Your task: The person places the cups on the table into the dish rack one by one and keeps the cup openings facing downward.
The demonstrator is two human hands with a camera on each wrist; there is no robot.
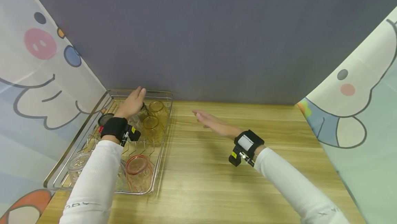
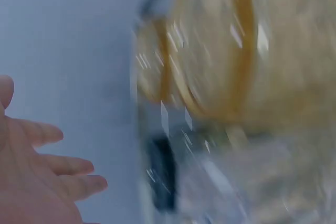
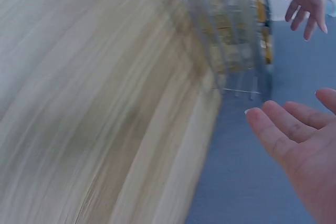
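Observation:
My left hand [image 1: 131, 104] is raised over the back of a metal wire rack [image 1: 75, 138], its fingers extended and nothing held. Beside and below it stand glass jars, among them an amber-rimmed jar [image 1: 157, 108] and another amber-rimmed jar [image 1: 152, 127]. In the left wrist view, the left hand [image 2: 39, 174] has spread fingers, apart from blurred amber-banded glassware [image 2: 210, 40]. My right hand [image 1: 215, 123] hovers above the wooden tabletop [image 1: 198, 179], right of the rack. The right wrist view shows this right hand [image 3: 304, 142] with straight fingers and nothing in it.
Toward the rack's front are a red-rimmed jar [image 1: 138, 172] and a clear jar [image 1: 78, 163]. A dark round lid [image 1: 106, 118] shows near the left wrist. A grey panel [image 1: 217, 38] rises behind the table, with cartoon-printed sheets [image 1: 356, 169] at both sides.

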